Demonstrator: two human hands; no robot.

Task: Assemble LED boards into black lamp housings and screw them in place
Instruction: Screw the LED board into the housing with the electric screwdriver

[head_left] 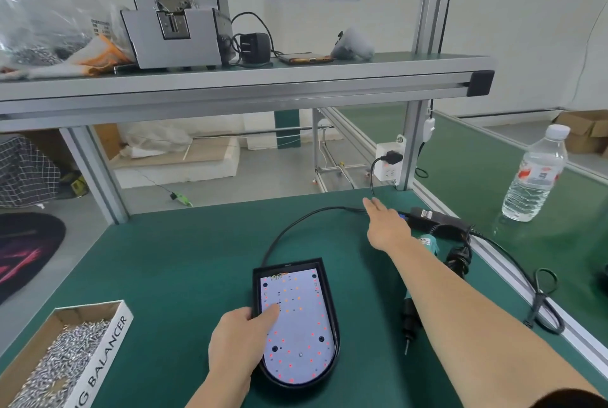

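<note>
led board [297,325] sits inside the black lamp housing [331,305] at the near middle of the green table [181,259]. its long axis runs near to far, with the rounded end toward us, and its red and orange dots are glowing.

from the head view, our left hand [235,342] lies at the housing's left wall. one digit reaches over the rim and presses on the board. the other fingers bunch against the outside, and we cannot tell whether they hook the rim.

our right hand [385,226] is stretched far and right, fingers straight and flat, gripping nothing. it is at the black cable [296,226], just beside the power adapter [437,218].

the electric screwdriver [411,315] lies just right of the housing, partly under our right forearm. it lies parallel to the housing, bit pointing near. we judge the right hand the nearer one for it, and it would have to come back toward us, since the handle lies nearer than the palm. screws [59,361] wait in the box [108,351] at the near left, on the left hand's side.
</note>
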